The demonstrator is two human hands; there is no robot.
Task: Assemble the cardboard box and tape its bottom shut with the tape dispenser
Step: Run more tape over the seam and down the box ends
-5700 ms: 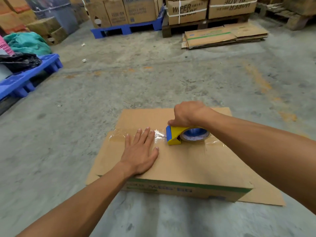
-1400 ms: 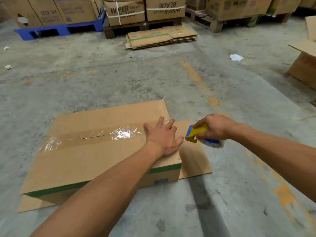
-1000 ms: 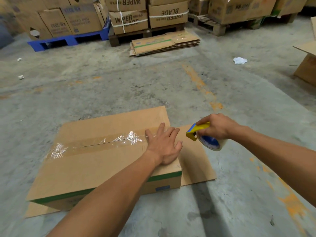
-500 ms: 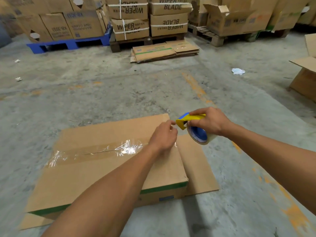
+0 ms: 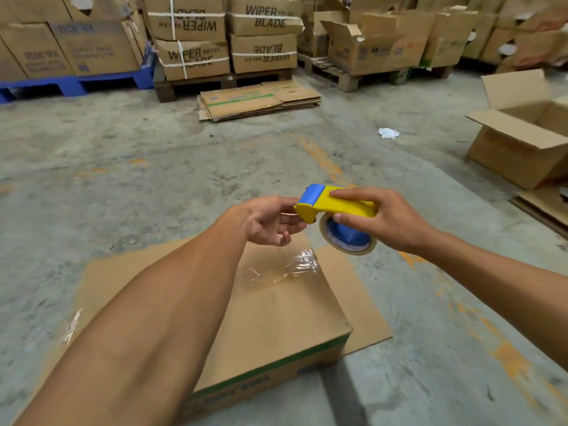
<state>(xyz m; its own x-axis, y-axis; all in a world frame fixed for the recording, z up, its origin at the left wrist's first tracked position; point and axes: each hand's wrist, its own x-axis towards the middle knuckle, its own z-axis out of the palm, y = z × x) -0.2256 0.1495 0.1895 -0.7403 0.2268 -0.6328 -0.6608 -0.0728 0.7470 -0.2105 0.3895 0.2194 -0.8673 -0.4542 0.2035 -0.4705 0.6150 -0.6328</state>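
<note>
The brown cardboard box (image 5: 276, 318) rests on the concrete floor below my arms, a strip of clear tape (image 5: 285, 265) running along its top seam to the right edge. My right hand (image 5: 384, 219) holds the yellow and blue tape dispenser (image 5: 332, 207) in the air above the box's far right corner, with the tape roll hanging beneath. My left hand (image 5: 267, 219) is raised off the box, its fingertips at the dispenser's blue front end. My left forearm hides much of the box top.
A flat cardboard sheet (image 5: 362, 302) lies under the box. An open box (image 5: 522, 139) stands at the right. Flattened cartons (image 5: 258, 99) lie ahead, and stacked boxes on pallets (image 5: 224, 41) line the back. A white scrap (image 5: 388, 132) lies on the floor.
My left hand lifted off the box's right end and rose to the dispenser's front. My right hand raised the dispenser clear of the box. The tape strip stayed on the seam.
</note>
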